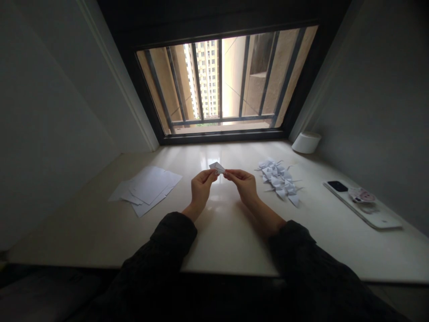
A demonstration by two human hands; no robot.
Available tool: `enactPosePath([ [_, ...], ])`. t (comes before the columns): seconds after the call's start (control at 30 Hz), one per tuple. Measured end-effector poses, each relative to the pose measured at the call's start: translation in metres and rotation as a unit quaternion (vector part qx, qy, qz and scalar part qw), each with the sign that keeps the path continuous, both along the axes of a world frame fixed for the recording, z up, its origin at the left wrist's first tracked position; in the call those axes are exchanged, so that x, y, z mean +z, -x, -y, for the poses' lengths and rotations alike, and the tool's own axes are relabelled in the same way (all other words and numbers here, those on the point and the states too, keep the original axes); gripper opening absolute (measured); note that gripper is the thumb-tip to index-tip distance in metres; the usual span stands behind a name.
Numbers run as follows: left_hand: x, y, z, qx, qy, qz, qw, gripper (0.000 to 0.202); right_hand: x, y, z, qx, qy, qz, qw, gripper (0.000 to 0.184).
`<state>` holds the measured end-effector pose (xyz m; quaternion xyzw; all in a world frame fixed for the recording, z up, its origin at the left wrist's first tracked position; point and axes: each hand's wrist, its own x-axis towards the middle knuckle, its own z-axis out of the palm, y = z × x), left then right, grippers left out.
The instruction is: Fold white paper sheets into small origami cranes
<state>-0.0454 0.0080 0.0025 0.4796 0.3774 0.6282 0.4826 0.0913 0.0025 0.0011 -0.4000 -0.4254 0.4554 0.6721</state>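
A barred window (221, 85) lights the pale sill (228, 232) between dim grey walls (50, 112).

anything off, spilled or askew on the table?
Nothing spilled or damaged. The white sheets at left lie fanned, not squared; the folded paper pieces at right form a loose heap. Left hand and right hand pinch a small folded paper.

Dim room, daylight from window (221, 85), glare on table (214, 156), wide-angle edge distortion
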Motion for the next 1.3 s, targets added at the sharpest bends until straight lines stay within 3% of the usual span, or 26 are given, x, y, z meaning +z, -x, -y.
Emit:
enactPosePath([
  [0.7,0.0040,0.0020,0.0002,0.047,0.006,0.000,0.999,0.028,0.0041,0.0032,0.0016,0.042,-0.001,-0.020,0.999,0.027],
  [0.83,0.0036,0.0029,0.0014,0.033,-0.008,-0.013,0.999,0.033,0.0032,0.0032,0.0012,0.030,0.017,-0.024,0.999,0.030],
  [1.03,0.0019,0.0004,0.0040,0.043,0.006,0.007,0.999,0.057,0.0050,0.0043,0.0033,0.030,0.028,-0.021,0.999,0.031],
  [1.3,0.0054,-0.0004,0.0044,0.010,0.040,0.015,0.999,0.056,0.0041,0.0039,0.0024,0.035,0.028,-0.021,0.999,0.029],
])
